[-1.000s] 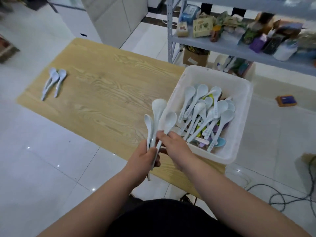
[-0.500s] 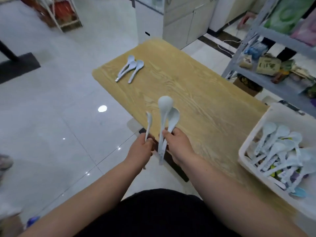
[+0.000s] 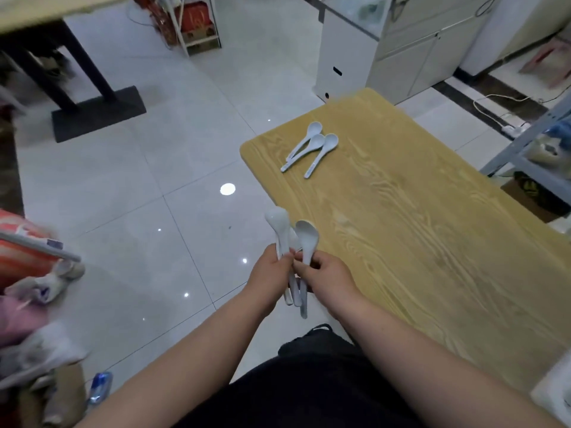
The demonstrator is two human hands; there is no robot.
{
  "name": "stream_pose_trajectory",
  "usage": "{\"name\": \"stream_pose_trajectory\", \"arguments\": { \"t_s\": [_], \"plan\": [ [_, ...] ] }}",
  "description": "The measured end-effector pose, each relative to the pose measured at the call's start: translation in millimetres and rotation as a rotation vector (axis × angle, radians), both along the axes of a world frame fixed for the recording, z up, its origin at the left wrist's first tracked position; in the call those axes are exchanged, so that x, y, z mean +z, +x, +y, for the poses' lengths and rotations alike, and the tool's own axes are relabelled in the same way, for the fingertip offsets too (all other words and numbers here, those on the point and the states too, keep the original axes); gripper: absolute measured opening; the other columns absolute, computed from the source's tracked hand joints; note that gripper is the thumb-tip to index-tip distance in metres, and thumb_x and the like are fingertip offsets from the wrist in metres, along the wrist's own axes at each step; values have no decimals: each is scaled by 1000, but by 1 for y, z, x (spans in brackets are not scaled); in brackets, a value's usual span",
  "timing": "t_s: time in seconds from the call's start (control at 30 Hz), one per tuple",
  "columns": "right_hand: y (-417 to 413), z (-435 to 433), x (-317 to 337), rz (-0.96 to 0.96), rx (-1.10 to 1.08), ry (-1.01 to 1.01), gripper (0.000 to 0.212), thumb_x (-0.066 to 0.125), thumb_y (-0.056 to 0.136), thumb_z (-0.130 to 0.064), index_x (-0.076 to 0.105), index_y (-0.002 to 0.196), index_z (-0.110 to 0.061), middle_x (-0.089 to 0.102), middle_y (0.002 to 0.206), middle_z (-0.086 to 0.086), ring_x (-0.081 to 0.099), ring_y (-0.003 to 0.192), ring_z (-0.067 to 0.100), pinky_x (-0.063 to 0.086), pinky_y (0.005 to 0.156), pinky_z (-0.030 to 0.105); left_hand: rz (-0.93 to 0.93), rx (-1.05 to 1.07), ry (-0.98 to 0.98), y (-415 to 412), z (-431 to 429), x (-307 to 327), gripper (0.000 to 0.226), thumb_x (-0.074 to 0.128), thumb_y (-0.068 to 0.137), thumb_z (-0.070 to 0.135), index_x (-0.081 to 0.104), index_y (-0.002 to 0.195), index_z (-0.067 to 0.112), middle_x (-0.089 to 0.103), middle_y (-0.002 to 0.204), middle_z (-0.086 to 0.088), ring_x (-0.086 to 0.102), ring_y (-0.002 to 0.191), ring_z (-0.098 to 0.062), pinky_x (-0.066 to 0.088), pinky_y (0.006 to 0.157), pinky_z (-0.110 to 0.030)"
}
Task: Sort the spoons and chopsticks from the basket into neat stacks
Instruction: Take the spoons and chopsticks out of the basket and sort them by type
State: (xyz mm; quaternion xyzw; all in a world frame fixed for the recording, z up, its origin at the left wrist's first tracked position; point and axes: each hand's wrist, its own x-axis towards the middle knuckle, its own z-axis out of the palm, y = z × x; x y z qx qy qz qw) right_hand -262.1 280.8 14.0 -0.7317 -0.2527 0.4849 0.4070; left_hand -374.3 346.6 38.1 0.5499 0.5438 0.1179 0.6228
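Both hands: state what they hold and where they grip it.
Left hand and right hand together hold pale blue plastic soup spoons by the handles, bowls up.

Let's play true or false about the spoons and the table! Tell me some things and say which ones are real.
1. Three white spoons lie on the wooden table. True.
2. The spoons on the table are near its far left corner. True.
3. Both hands are empty. False: the left hand and the right hand hold white spoons together.
4. The held spoons point their bowls down at the floor. False: the bowls point up and the handles hang below the hands.
5. Chopsticks lie beside the spoons on the table. False: no chopsticks show there.
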Motion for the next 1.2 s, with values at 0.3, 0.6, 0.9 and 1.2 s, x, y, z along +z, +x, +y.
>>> {"name": "stream_pose_trajectory", "arguments": {
  "t_s": [0.3,0.6,0.9,1.2],
  "plan": [
    [64,111,-7,406,-158,34,16,58,100,-12,73,106,-13,75,106,12,72,101,27,61,87,41,137,-114,81,57,87,-7,15,41,101,31,55,106,26,64,93,-2,58,74,-15,51,70,-33],
    [103,173,-31,537,-262,-72,26,47,100,0,69,112,-5,75,104,18,74,87,28,63,74,45,239,-179,-5,103,160,-30,17,44,97,25,57,108,26,67,99,-4,64,81,-21,56,68,-36],
    [168,250,-81,390,-612,-251,18,50,98,-5,63,110,-6,62,95,11,64,90,23,56,89,45,252,-265,14,163,312,-87,14,52,95,23,58,107,24,62,86,1,60,75,-17,50,67,-33],
    [217,312,-98,54,-798,-520,6,54,95,-18,59,98,-18,65,94,3,63,82,20,52,70,33,303,-671,105,232,426,-126,23,52,89,11,60,110,16,67,98,-2,63,84,-15,44,58,-26]
  ]
}}
